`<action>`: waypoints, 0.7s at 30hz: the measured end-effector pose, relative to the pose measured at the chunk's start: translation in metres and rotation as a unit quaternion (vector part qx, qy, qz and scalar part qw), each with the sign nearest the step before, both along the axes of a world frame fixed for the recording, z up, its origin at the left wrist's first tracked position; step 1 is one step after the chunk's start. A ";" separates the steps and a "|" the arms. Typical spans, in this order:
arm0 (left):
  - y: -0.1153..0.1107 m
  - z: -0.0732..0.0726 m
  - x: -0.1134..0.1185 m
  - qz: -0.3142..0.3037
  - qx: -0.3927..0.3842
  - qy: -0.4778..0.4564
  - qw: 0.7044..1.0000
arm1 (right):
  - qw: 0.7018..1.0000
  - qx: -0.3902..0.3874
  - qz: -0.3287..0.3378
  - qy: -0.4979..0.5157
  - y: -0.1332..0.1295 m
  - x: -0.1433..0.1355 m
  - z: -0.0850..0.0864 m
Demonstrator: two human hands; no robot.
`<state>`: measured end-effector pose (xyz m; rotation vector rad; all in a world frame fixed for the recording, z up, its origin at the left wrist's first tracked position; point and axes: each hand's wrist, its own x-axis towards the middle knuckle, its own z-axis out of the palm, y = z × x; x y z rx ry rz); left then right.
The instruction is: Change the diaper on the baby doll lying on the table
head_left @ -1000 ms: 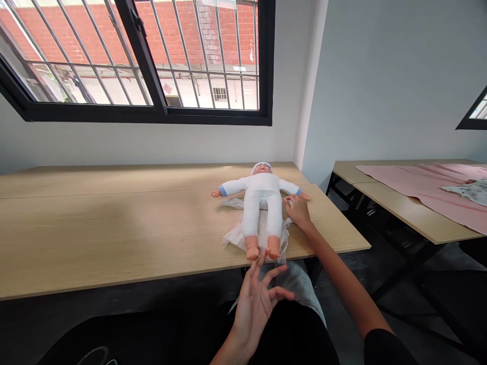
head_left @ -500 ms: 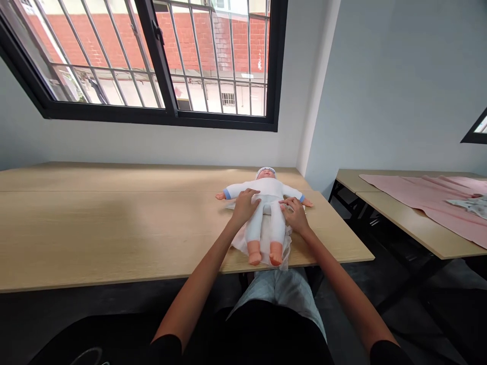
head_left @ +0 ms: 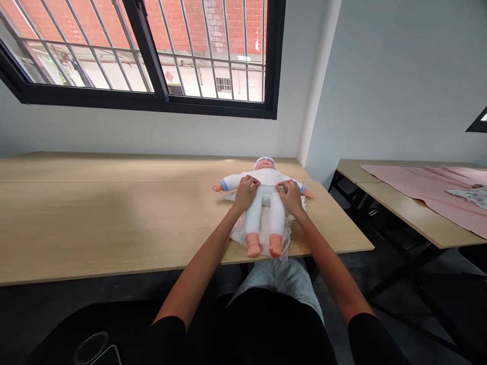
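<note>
A baby doll (head_left: 264, 210) in white clothes with blue cuffs lies on its back on the table, feet toward me and arms spread. It wears a white cap with a patterned band (head_left: 265, 160). At the doll's waist, my left hand (head_left: 246, 192) pinches the hem of the white top (head_left: 266, 176) on one side. Opposite it, my right hand (head_left: 289, 194) pinches the same hem. Below the top, white trousers cover the legs down to the bare feet. A thin whitish cloth (head_left: 238, 233) is spread beneath the doll.
The doll lies near the front right of a light wooden table (head_left: 114, 218). To the right, another table (head_left: 414, 218) carries a pink cloth (head_left: 418, 195) and a small printed garment (head_left: 474, 195). A barred window (head_left: 213, 50) is in the wall ahead.
Both hands have moved up from the doll's hips to the top's hem, and the fingers have closed there. The camera has tilted slightly downward or shifted, raising the scene in view.
</note>
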<state>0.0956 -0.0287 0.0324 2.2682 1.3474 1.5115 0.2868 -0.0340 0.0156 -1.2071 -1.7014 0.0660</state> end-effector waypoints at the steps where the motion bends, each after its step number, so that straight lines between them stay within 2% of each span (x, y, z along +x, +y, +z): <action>1: -0.001 -0.001 -0.001 0.000 0.002 -0.001 1.000 | 1.000 0.002 0.003 0.005 -0.001 0.002 -0.001; 5: -0.002 -0.001 -0.002 0.009 -0.001 0.007 1.000 | 1.000 -0.010 0.022 0.018 -0.002 0.005 -0.001; 11: -0.003 0.001 0.001 -0.034 0.005 0.039 0.999 | 0.993 -0.035 0.099 0.051 0.001 -0.005 0.004; 17: -0.006 0.005 0.004 -0.013 -0.011 0.063 0.998 | 0.998 -0.004 0.053 0.018 0.003 -0.021 0.007; 21: -0.008 0.005 0.005 -0.011 -0.009 0.073 0.997 | 0.997 -0.004 0.067 0.023 0.002 -0.019 0.007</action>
